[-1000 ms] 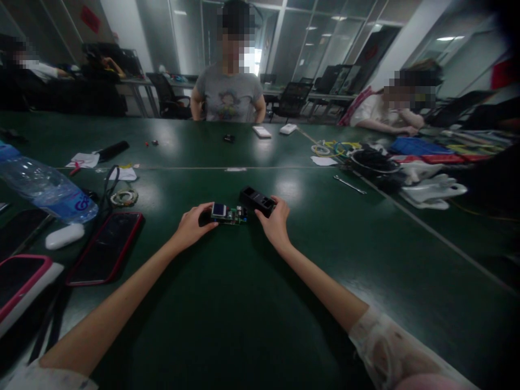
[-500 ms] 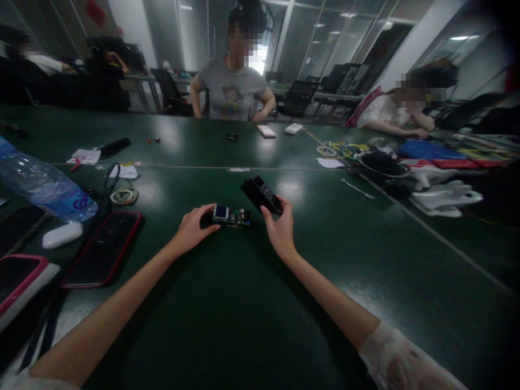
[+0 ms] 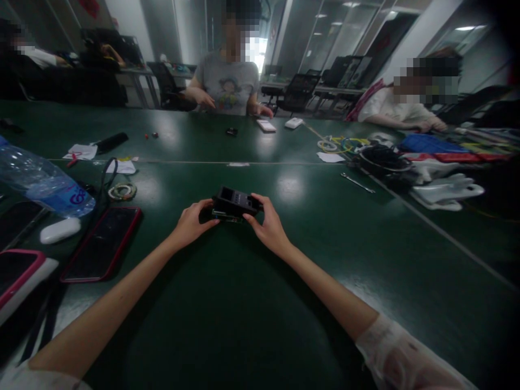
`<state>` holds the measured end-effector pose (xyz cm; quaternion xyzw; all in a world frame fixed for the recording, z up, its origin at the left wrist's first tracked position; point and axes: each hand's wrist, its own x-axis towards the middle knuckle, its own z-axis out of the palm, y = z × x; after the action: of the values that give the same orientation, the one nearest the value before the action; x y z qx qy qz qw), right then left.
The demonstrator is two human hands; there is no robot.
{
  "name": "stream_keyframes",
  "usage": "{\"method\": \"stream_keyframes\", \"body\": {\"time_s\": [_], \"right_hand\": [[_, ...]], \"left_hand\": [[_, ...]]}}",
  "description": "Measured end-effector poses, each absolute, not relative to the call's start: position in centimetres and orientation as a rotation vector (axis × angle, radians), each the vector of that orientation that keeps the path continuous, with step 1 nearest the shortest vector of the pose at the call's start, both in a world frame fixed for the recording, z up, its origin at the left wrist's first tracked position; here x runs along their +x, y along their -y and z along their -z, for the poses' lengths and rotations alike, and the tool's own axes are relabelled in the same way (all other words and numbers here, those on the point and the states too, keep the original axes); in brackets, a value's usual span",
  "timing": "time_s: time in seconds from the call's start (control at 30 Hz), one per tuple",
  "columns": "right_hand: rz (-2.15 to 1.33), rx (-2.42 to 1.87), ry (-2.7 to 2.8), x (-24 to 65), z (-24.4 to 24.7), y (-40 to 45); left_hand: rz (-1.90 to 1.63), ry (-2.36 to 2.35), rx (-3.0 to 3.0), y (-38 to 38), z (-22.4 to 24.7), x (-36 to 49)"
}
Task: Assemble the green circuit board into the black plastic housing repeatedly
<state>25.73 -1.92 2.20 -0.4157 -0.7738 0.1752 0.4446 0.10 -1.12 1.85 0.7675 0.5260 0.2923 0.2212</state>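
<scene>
Black casing (image 3: 238, 201) lies tilted over the circuit board (image 3: 228, 218) near the middle of the green table (image 3: 244, 303), as I see it over my remote feed. Working from the left edge, I pick out a pink-edged device (image 3: 18, 273), then a clear bottle (image 3: 49, 184) with a blue label, and a small white case (image 3: 60, 231) just beside a red-edged phone (image 3: 101, 246). Beyond that phone I see a beaded bracelet (image 3: 122, 191).

Next comes the left hand (image 3: 193, 223), gripping the left end of the board between thumb and fingers. Only the board's near edge and part of its left end show to me; the casing hides the rest, and I cannot tell whether the two touch. Across the table, a person in a grey shirt (image 3: 233, 89) has one hand close to a pale phone (image 3: 266, 125). On the near side, the right hand (image 3: 268, 221) pinches the casing's right end, thumb toward me.

Farther right I find a coil of cables (image 3: 337, 144), a metal wrench (image 3: 357, 183), a seated person in white (image 3: 398, 112) and, at the far right, white gloves (image 3: 447, 192).
</scene>
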Motion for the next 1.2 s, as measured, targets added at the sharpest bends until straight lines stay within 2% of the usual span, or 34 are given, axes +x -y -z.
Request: {"method": "stream_keyframes", "body": {"time_s": [0.73,1.2], "right_hand": [[-0.448,-1.048,2.048,25.64,-1.96,1.68],[-0.664,-1.106,1.992,25.92,-1.92,1.4]], "left_hand": [[-0.791,-1.479,2.169,1.14,-1.7,0.15],[-0.78,-1.491,2.149,1.37,-1.93,0.22]]}}
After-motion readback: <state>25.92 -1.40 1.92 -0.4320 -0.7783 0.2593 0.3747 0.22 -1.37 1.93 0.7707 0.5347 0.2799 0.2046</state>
